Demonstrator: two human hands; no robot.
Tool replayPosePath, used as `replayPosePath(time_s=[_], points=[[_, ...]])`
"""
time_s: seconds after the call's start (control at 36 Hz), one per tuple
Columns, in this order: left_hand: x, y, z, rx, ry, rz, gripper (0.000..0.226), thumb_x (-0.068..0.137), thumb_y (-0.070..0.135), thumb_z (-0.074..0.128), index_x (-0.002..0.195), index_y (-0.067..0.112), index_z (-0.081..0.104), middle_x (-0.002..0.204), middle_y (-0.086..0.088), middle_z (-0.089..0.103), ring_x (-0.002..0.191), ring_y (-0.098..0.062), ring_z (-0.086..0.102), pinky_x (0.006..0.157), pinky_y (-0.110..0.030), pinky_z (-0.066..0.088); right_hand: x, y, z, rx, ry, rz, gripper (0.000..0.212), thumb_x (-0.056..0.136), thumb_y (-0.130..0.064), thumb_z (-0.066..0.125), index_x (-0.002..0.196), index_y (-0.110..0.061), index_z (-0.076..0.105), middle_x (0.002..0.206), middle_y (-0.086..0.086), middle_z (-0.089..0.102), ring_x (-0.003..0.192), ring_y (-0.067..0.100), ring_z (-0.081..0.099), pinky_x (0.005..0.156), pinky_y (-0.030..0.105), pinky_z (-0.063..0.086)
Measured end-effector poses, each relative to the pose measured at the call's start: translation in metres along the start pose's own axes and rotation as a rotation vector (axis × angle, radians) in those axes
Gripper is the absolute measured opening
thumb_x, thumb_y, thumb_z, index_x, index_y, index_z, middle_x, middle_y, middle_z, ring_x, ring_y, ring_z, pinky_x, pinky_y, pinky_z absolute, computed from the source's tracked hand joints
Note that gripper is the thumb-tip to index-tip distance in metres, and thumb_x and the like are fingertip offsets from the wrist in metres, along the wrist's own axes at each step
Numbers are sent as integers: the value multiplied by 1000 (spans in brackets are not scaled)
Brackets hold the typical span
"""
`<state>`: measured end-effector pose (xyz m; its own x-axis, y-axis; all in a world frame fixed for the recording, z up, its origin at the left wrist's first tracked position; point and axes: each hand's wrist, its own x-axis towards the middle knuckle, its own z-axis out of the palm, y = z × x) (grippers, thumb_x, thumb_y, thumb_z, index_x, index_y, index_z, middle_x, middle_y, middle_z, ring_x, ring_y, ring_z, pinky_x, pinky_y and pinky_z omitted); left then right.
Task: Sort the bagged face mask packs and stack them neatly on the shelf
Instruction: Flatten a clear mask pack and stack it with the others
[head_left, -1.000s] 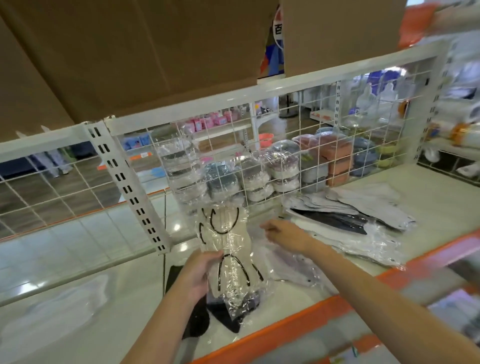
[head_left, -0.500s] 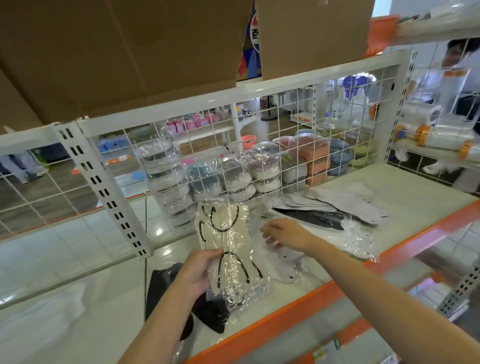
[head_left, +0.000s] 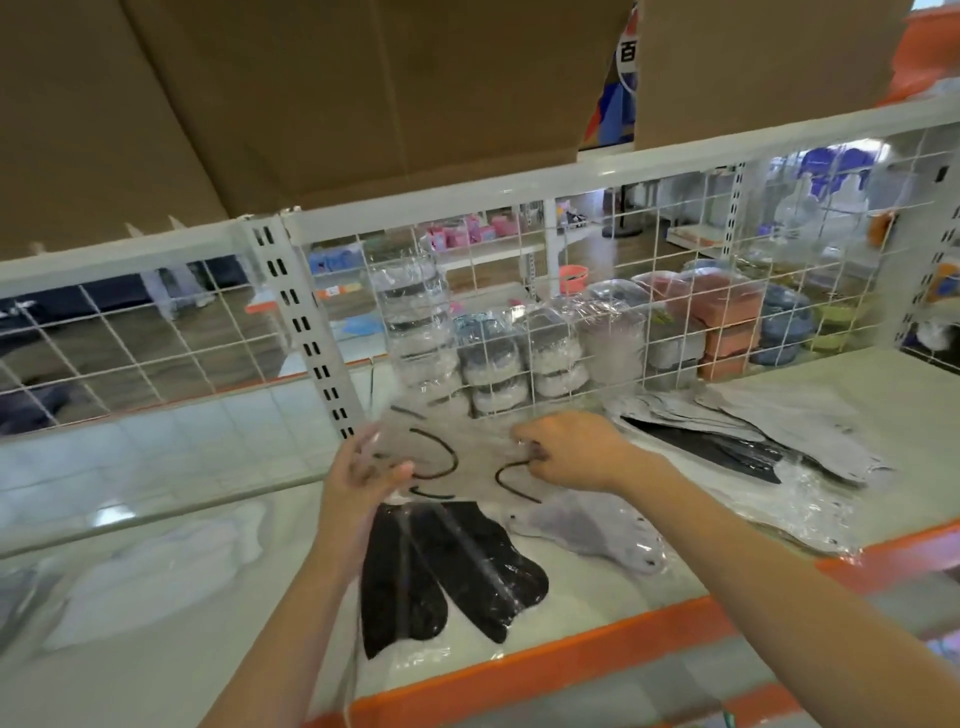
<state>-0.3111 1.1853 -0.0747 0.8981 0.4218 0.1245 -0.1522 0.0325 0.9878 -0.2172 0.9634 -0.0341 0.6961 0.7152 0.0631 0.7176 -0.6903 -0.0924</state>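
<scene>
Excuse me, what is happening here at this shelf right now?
A person is sorting bagged face masks on a store shelf. Both hands hold one clear pack of beige masks with black ear loops: the left hand grips its left edge, the right hand pinches its right side. It is held above a pack of black masks lying on the shelf. A grey pack lies beside that, and a pile of grey and black packs sits further right.
</scene>
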Motion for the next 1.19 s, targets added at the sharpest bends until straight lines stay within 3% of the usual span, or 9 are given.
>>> replayPosePath(time_s=[0.17, 0.31, 0.42, 0.53, 0.58, 0.67, 0.78, 0.97, 1.19], points=[[-17, -31, -10, 227, -20, -56, 64, 72, -3, 73, 121, 29, 46, 100, 0, 67, 88, -13, 68, 72, -25, 57, 5, 17, 24, 107, -107, 103, 45, 86, -42, 58, 129, -30, 48, 120, -6, 58, 110, 14, 53, 96, 36, 42], [-21, -50, -13, 398, -50, -131, 48, 68, 15, 81, 107, 27, 54, 105, 1, 66, 100, -19, 63, 89, -35, 51, -9, 37, 56, 733, -26, 304, 60, 76, -30, 76, 128, -22, 47, 120, -4, 54, 111, 14, 53, 91, 23, 43], [-21, -60, -9, 469, -59, -141, 27, 71, 18, 81, 88, 23, 60, 81, -1, 64, 81, -19, 63, 75, -26, 50, -22, 37, 72, 1280, 125, 443, 61, 76, -5, 75, 128, -16, 45, 109, 0, 53, 107, 17, 56, 74, 13, 46], [-21, -62, 2, 497, -124, -183, 40, 76, 19, 77, 107, -1, 62, 82, -12, 63, 76, -21, 62, 69, -29, 53, -25, 25, 92, 1653, 115, 534, 71, 74, 0, 71, 130, -30, 39, 123, 2, 52, 101, 19, 58, 80, 38, 52], [-19, -59, 7, 477, -142, -167, 47, 74, 21, 78, 115, 4, 63, 100, -7, 70, 93, -20, 66, 81, -28, 55, -22, 19, 95, 1651, 149, 526, 76, 67, 0, 70, 132, -26, 39, 133, 4, 48, 111, 26, 56, 91, 51, 49], [-21, -46, 14, 400, -132, -86, 28, 73, 7, 77, 100, 10, 68, 92, -1, 74, 93, -19, 70, 75, -20, 54, -18, 13, 82, 1645, 338, 444, 46, 76, 20, 53, 114, -6, 46, 118, 13, 57, 100, 24, 61, 77, 35, 56], [-21, -35, 6, 329, -95, -18, 47, 71, 9, 80, 104, 28, 53, 103, 18, 61, 94, 5, 59, 88, -16, 46, -20, 17, 63, 1535, 477, 357, 51, 81, 19, 50, 118, -17, 46, 102, -3, 54, 93, 9, 54, 68, 22, 49], [-27, -53, 1, 416, -53, -19, 43, 69, 13, 81, 101, 24, 55, 106, 7, 58, 102, -9, 53, 79, -17, 41, -20, 10, 92, 1484, 389, 577, 45, 82, 17, 46, 118, -11, 47, 94, 4, 53, 78, 11, 50, 70, 29, 44], [-35, -53, 12, 390, 17, 50, 36, 71, 6, 79, 93, 23, 55, 98, 8, 60, 93, 0, 55, 81, -15, 45, -13, -10, 92, 1420, 442, 460, 33, 80, 20, 48, 98, -7, 46, 86, -2, 50, 78, 10, 50, 60, 13, 45]])
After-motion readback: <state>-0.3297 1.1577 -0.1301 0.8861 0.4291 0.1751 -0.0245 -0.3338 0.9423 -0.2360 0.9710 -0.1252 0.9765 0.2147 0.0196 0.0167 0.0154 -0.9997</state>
